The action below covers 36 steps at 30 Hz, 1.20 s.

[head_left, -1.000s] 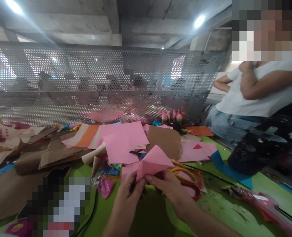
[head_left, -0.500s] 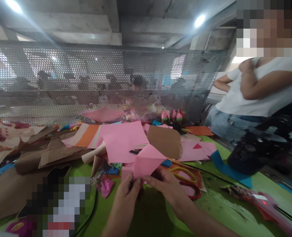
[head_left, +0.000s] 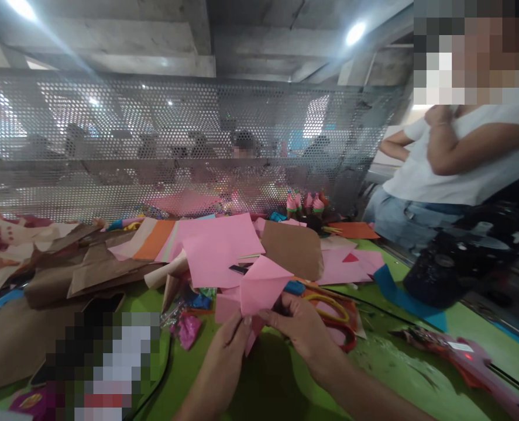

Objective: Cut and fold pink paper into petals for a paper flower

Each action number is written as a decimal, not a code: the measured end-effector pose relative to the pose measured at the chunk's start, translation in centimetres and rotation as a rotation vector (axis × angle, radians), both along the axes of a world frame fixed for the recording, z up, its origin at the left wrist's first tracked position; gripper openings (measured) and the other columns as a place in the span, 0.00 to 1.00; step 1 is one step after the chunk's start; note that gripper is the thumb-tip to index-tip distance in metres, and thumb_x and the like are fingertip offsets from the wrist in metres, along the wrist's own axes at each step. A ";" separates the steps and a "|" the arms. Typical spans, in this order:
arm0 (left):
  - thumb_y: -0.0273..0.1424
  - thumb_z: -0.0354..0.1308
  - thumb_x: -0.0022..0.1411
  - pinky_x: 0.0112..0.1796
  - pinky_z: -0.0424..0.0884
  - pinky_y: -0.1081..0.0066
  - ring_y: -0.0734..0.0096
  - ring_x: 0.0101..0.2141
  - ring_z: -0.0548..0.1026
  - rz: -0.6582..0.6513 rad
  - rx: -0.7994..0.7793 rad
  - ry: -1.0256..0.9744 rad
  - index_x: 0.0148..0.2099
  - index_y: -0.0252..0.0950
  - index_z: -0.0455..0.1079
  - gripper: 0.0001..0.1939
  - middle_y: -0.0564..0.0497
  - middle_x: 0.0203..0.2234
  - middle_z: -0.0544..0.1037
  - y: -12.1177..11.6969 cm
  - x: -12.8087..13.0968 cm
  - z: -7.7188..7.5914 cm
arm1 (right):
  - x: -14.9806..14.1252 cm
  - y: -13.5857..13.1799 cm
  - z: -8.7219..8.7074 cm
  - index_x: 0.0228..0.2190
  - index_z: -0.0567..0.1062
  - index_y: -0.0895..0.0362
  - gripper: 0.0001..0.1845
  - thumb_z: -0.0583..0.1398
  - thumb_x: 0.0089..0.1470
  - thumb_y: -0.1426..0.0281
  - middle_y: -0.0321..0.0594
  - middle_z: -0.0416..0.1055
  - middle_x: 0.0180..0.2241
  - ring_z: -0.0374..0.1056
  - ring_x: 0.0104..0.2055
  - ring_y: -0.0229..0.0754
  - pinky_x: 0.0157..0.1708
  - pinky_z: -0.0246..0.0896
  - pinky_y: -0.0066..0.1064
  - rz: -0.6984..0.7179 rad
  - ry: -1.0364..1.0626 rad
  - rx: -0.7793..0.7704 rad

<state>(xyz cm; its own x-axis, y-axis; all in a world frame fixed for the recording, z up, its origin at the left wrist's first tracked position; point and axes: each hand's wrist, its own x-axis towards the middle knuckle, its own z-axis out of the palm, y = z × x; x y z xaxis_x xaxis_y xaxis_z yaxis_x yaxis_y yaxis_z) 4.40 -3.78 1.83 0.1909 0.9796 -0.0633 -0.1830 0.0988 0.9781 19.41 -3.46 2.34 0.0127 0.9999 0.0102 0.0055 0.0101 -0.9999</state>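
A folded piece of pink paper [head_left: 264, 285] is held up in front of me, its top coming to a point and a flap hanging below. My left hand [head_left: 231, 339] pinches its lower left edge between thumb and fingers. On the right side, my right hand [head_left: 296, 324] grips the lower edge, thumb in front and fingers partly hidden behind the paper. Just beyond lies a large pink sheet [head_left: 219, 248]. Scissors with yellow handles [head_left: 336, 307] and a red-handled pair [head_left: 349, 339] lie right of my right hand.
A pink glue gun [head_left: 470, 356] with a lit red light lies at right. Brown paper [head_left: 292, 248] and a crumpled magenta wrapper [head_left: 188, 328] sit nearby. A black bin-like container [head_left: 435, 275] stands at the right edge. Behind it is a person in a white shirt [head_left: 474, 158]. A perforated metal screen [head_left: 175, 134] bounds the back.
The pink paper has turned slightly in my hands, and a flap now shows beneath my fingers. Both hands keep their pinch, the right one shifted a little.
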 end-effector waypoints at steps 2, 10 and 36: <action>0.42 0.61 0.50 0.49 0.66 0.65 0.56 0.47 0.73 -0.040 0.029 -0.014 0.39 0.36 0.77 0.17 0.45 0.40 0.81 0.1 0.2 -0.2 | 0.0 0.0 0.1 0.30 0.77 0.60 0.16 0.69 0.43 0.60 0.40 0.77 0.30 0.72 0.36 0.48 0.38 0.65 0.35 -0.007 -0.015 0.000; 0.39 0.56 0.59 0.40 0.65 0.71 0.64 0.37 0.71 -0.110 0.134 0.078 0.38 0.35 0.74 0.13 0.52 0.29 0.76 0.5 0.2 -1.7 | -0.4 -0.2 0.4 0.31 0.77 0.59 0.15 0.69 0.43 0.62 0.41 0.78 0.33 0.72 0.37 0.48 0.39 0.65 0.35 0.022 0.057 -0.012; 0.38 0.57 0.56 0.44 0.66 0.68 0.59 0.42 0.73 -0.084 0.054 0.042 0.36 0.36 0.75 0.11 0.48 0.33 0.79 0.2 -0.5 0.1 | -0.2 -0.1 0.5 0.28 0.77 0.60 0.11 0.67 0.44 0.64 0.38 0.75 0.30 0.69 0.33 0.44 0.37 0.62 0.32 -0.026 -0.038 0.036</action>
<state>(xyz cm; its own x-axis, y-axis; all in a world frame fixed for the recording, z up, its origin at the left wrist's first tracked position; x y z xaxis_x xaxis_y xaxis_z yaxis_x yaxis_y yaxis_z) 3.90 -3.59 1.90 0.2703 0.9626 -0.0202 -0.1351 0.0587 0.9891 19.19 -3.52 2.81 0.0374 0.9982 0.0471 0.0446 0.0454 -0.9980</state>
